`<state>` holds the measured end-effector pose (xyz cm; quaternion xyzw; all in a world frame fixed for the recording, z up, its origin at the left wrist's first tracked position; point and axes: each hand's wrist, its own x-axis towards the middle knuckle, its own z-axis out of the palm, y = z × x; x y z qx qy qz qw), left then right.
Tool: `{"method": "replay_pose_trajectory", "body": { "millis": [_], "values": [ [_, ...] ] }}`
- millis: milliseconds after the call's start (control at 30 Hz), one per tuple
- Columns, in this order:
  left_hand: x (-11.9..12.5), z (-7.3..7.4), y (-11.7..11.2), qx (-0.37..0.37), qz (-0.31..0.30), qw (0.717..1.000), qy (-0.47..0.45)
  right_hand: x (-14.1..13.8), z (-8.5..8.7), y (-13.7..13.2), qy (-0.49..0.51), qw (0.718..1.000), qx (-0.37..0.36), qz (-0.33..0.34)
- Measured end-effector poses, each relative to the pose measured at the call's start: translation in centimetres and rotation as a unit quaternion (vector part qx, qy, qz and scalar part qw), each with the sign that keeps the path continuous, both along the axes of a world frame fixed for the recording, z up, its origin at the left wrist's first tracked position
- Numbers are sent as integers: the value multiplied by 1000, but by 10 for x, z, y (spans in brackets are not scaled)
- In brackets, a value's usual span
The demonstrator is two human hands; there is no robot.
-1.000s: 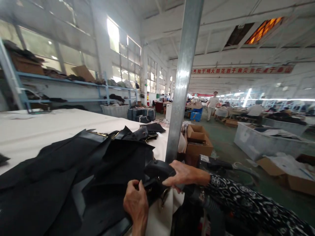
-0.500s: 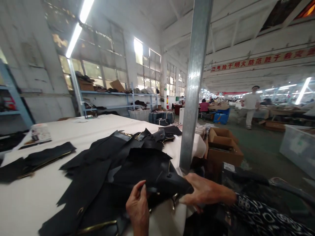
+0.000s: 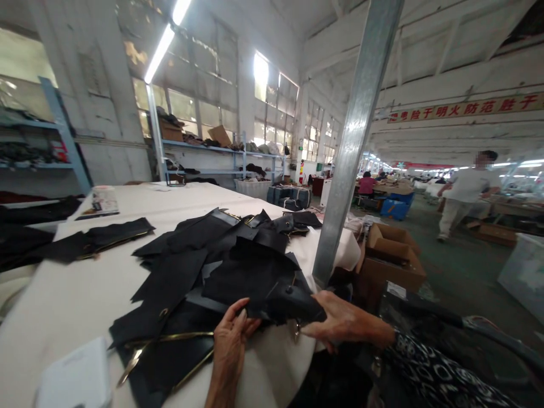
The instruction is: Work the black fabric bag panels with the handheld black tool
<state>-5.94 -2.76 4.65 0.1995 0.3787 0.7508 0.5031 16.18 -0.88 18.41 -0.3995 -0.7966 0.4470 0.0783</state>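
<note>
One black panel (image 3: 276,300) is in work at the worktop's (image 3: 106,277) near right corner, the right hand's (image 3: 340,320) grip closed on its right end, the left's (image 3: 233,334) pinching its near edge; the other black pieces (image 3: 176,272) lie loose, unhandled, mid-worktop.

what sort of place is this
Probably a factory workshop, perhaps for sewn goods: black pieces with gold-coloured edging lie heaped on a large white table, stocked blue shelves line the wall, and a red-lettered banner spans the hall.
</note>
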Motion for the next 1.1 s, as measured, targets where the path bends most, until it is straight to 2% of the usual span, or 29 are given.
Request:
{"method": "replay_pose_trajectory", "body": {
  "millis": [100,167,333,400,533,600,667,767,867,967,1100],
  "values": [
    [-1,0,0,2,4,1000,2,3,5,-7,-38,999,4,-14],
    [-2,0,-2,2,9,1000,-9,1,3,-12,-80,996,21,-13],
    [-4,-8,-8,-12,16,999,-45,-10,-15,-17,-115,984,135,-15],
    [-3,-14,-11,-23,15,999,-41,-13,-20,-14,-79,990,115,-10],
    [1,-20,-21,-61,25,998,-4,-14,-22,-2,1,1000,-3,-15],
    [2,-20,-27,-84,27,996,18,-12,-21,4,32,999,-8,-41],
    [2,-18,-33,-98,25,994,36,-11,-20,10,43,997,16,-66],
    [2,-16,-37,-103,32,993,47,-12,-22,13,43,996,24,-76],
    [-2,-15,-35,-120,70,989,54,-17,-28,10,58,997,8,-47],
    [-9,-16,-32,-140,140,979,59,-23,-32,6,64,998,-3,-10],
    [-21,-10,-37,-135,213,965,75,-28,-34,4,77,997,2,0]
  ]
}}
